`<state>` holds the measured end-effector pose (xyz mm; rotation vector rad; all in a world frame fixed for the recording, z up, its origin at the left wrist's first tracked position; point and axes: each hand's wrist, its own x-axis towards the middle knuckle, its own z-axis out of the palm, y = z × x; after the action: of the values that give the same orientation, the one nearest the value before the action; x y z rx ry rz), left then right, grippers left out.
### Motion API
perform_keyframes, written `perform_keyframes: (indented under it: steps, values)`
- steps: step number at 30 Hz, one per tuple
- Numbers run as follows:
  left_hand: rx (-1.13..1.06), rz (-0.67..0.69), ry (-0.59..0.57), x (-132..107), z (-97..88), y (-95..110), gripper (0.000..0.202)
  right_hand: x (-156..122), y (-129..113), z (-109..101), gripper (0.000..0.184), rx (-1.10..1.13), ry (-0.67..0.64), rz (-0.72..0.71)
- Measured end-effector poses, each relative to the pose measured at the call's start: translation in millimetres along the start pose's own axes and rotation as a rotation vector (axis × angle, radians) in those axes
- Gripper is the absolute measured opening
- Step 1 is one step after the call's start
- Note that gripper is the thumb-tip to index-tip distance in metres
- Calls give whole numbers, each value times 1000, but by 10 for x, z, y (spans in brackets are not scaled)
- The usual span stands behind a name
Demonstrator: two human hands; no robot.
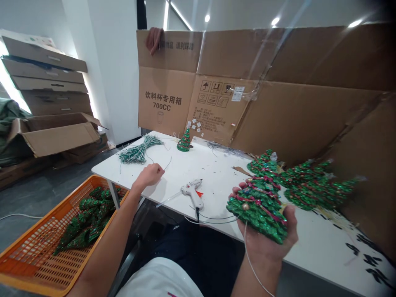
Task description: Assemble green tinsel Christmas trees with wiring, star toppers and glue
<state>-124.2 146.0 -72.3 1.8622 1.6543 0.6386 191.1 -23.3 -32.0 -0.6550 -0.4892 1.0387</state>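
"What's the right hand point(266, 243) doing?"

"Cupping a green sequin tree point(258, 208) from underneath, fingers and thumb closed around it, just above the table point(173, 183)."

"How will it handle?"

"Light and fairly stiff, I'd judge, but the sequins look slippery. Grip the back, not the red bead strings point(256, 199); they could snag."

"And the left hand point(149, 175)?"

"Fingers curled over the table, near a glue gun point(192, 193). I can't tell whether it's holding anything."

Flattened cardboard cartons point(46, 82) stacked against the wall, an open carton point(58, 138) resting on more cardboard beside them. Upright carton panel point(167, 101) printed "700CC" behind the table, brown rag point(154, 40) draped over its top edge.
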Motion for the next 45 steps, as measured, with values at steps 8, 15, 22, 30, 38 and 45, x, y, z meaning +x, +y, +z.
perform_keyframes:
  steps: [8,15,22,30,38,45]
  values:
    - [-590,347,-39,-395,-71,608,36,33,174,-68,63,-6,-217,114]
    - [-1002,585,-195,-945,-83,1031,31,-23,346,7,69,25,-497,231]
    - [-1012,658,-114,-1067,7,1128,38,-126,444,99,71,51,-565,281]
    - [-945,594,-73,-1084,-19,1136,42,-97,417,174,87,3,-704,303]
    - [-961,500,-26,-1007,-6,1094,38,-40,423,193,99,-42,-855,364]
    - [-927,522,27,-974,28,1118,38,-115,473,206,79,-30,-747,403]
